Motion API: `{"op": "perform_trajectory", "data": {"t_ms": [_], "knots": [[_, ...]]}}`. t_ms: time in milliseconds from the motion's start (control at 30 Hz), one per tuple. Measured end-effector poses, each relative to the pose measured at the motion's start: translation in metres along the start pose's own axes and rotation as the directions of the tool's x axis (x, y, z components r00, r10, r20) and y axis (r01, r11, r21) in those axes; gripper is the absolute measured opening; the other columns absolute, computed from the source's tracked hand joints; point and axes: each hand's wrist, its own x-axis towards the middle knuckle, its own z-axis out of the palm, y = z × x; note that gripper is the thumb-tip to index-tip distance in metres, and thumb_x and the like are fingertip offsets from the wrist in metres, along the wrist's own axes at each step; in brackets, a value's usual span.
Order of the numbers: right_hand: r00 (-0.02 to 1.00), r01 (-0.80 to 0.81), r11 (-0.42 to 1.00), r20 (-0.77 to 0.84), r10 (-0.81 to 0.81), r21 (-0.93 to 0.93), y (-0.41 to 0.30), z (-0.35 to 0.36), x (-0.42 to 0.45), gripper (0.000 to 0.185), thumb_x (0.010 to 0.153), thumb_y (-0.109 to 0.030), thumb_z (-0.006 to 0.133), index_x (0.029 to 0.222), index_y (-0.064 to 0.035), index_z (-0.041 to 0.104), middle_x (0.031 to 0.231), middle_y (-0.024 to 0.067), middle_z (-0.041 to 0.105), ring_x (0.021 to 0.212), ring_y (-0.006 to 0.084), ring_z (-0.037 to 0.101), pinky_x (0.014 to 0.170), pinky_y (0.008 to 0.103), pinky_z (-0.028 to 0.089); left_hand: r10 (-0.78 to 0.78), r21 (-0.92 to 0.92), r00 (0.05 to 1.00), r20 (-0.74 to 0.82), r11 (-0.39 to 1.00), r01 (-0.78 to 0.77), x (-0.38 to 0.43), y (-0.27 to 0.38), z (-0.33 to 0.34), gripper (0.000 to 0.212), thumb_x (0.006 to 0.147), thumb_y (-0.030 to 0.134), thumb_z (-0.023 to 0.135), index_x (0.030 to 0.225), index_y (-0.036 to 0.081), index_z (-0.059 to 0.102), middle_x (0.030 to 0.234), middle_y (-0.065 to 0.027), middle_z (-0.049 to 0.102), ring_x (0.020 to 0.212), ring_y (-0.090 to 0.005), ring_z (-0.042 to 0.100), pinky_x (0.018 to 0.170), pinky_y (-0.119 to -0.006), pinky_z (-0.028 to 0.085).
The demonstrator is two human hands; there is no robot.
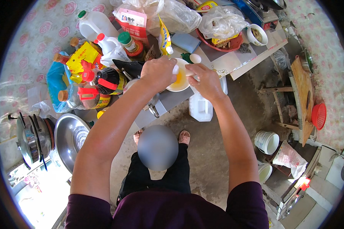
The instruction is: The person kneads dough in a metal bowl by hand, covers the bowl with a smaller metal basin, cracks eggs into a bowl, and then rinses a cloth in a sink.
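Both my hands are over a white bowl [180, 86] at the table's edge, with orange-yellow egg in it. My left hand [161, 71] holds a white eggshell piece [175, 69] between its fingers, above the bowl's left side. A pale eggshell piece [189, 72] is gripped in the fingertips of my right hand [203, 78], over the bowl's right rim. Just behind the bowl lies a whole white egg [195, 58]. A yellow pouch with a white spout [164, 37] stands behind my left hand. The bowl's left part is hidden by that hand.
Sauce bottles, including a dark one with a red cap [103, 80], crowd the table's left side. A red basket [235, 44] and a small bowl of food [257, 35] stand at the back right. Below the table edge is a white plastic jug [200, 107]; a steel basin [71, 137] is at left.
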Motion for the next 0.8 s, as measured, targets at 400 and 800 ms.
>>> {"op": "perform_trajectory", "data": {"t_ms": [400, 800], "knots": [[0.911, -0.091, 0.712, -0.231, 0.343, 0.697, -0.009, 0.012, 0.005, 0.039, 0.078, -0.011, 0.065, 0.117, -0.0123, 0.059, 0.096, 0.013, 0.063, 0.075, 0.0198, 0.058, 0.073, 0.0255, 0.048, -0.101, -0.255, 0.991, -0.092, 0.964, 0.074, -0.004, 0.006, -0.007, 0.035, 0.074, 0.029, 0.061, 0.103, 0.011, 0.062, 0.094, -0.013, 0.062, 0.088, -0.0286, 0.062, 0.076, -0.041, 0.05], [0.938, -0.329, 0.91, -0.027, 0.346, 0.251, -0.004, 0.023, -0.002, 0.032, 0.08, -0.013, 0.062, 0.112, -0.0122, 0.06, 0.105, 0.013, 0.063, 0.089, 0.0304, 0.061, 0.078, 0.0367, 0.048, -0.094, -0.177, 0.995, -0.043, 0.98, 0.085, -0.004, 0.003, 0.01, 0.034, 0.073, 0.029, 0.058, 0.102, 0.011, 0.061, 0.095, -0.0136, 0.063, 0.09, -0.0305, 0.062, 0.076, -0.043, 0.05]]}}
